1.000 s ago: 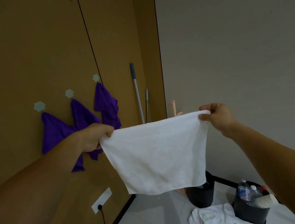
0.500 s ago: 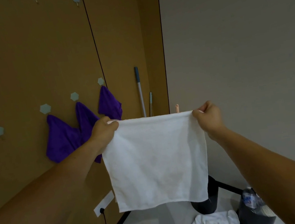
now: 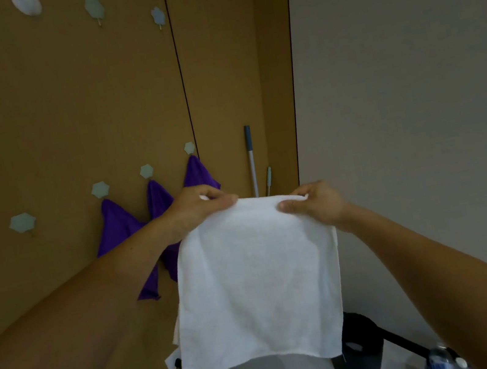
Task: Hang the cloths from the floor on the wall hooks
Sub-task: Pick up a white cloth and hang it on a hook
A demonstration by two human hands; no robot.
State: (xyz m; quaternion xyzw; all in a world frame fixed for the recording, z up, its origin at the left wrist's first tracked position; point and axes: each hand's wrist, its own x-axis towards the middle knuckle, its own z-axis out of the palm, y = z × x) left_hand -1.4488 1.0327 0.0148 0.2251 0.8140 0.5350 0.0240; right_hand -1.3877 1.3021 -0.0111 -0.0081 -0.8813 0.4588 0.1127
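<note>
Both hands grip the top edge of a white cloth, one at each upper corner. The left hand has its fingers curled over the left corner. The right hand pinches the right corner, thumb on the near face and fingers behind. The hands are near each other, so the cloth is narrower at the grip than at its hem. It hangs straight down from the grip in the air, touching neither floor nor wall.

Just behind the left hand, three purple cloths hang from pale six-sided hooks on the brown wall, and the left forearm crosses in front of their lower ends. Further left of the grip is a fourth hook in the same row. More hooks sit high above the grip.

Beyond the grip, in the corner, two poles stand against the wall.

Well below the right hand, just right of the hem, a black bin stands on the floor, partly hidden by the cloth. Its top is dark, and what it holds cannot be told. Further right, at the bottom edge, is a clear bottle with a blue label; whatever it stands in is cut off. Left of the hem's lower corner, a white socket on the wall has a dark plug in it.
</note>
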